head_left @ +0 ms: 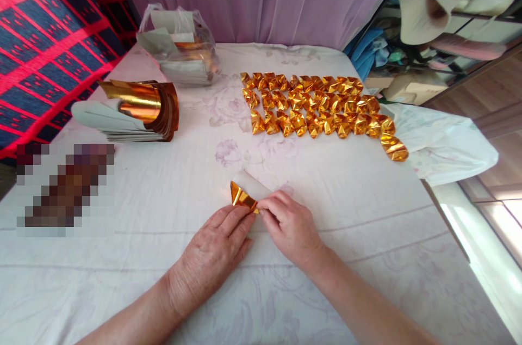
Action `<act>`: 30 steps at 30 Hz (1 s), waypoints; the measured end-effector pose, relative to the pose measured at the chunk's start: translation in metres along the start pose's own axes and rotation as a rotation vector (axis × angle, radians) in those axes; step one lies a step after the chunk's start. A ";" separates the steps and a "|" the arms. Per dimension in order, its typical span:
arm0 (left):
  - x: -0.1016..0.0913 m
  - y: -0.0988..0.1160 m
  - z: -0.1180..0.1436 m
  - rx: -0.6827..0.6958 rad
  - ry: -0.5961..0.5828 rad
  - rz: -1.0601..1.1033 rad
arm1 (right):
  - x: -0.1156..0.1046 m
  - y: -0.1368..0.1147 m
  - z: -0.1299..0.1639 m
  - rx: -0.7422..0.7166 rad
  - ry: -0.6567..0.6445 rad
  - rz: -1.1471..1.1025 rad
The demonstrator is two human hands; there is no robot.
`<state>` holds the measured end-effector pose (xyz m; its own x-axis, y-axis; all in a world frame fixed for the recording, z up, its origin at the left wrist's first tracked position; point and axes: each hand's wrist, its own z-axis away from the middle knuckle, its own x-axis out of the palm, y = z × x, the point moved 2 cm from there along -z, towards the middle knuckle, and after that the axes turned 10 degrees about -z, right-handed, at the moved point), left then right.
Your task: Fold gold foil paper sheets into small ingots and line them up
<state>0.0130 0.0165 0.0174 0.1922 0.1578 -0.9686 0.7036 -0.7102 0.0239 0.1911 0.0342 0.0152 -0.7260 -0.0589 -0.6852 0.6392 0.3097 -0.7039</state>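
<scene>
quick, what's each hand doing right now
Left hand: pinching the gold foil paper.
Right hand: pinching the same paper.

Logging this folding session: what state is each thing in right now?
Gold sheet: partly folded, pinched by both hands.
Left hand: fingertips on the sheet.
Right hand: fingertips gripping the sheet's edge.
Folded gold pieces: finished, laid in rows on the cloth.
Foil stack: unfolded, curled, lying beside the rows.
Plastic bag: open, holding papers.
</scene>
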 end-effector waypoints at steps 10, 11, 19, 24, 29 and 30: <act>-0.008 -0.003 -0.002 -0.010 0.023 -0.036 | 0.000 0.000 0.001 -0.006 0.005 0.001; -0.007 -0.003 -0.001 -0.023 0.017 -0.031 | 0.000 0.000 0.001 -0.007 0.004 0.003; -0.007 -0.003 -0.003 -0.039 0.006 -0.050 | 0.001 0.000 0.001 -0.016 0.007 0.036; -0.014 -0.004 -0.008 -0.021 0.010 -0.102 | 0.003 0.000 0.001 -0.013 0.014 0.058; -0.021 -0.007 -0.008 -0.034 0.010 -0.090 | 0.004 0.000 0.001 -0.022 0.025 0.078; -0.021 -0.007 -0.008 -0.033 0.009 -0.089 | 0.004 0.000 0.001 -0.024 0.028 0.082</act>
<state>0.0093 0.0237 0.0396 0.1338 0.2256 -0.9650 0.7404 -0.6700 -0.0539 0.1884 0.0325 0.0123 -0.6784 -0.0058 -0.7347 0.6909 0.3351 -0.6406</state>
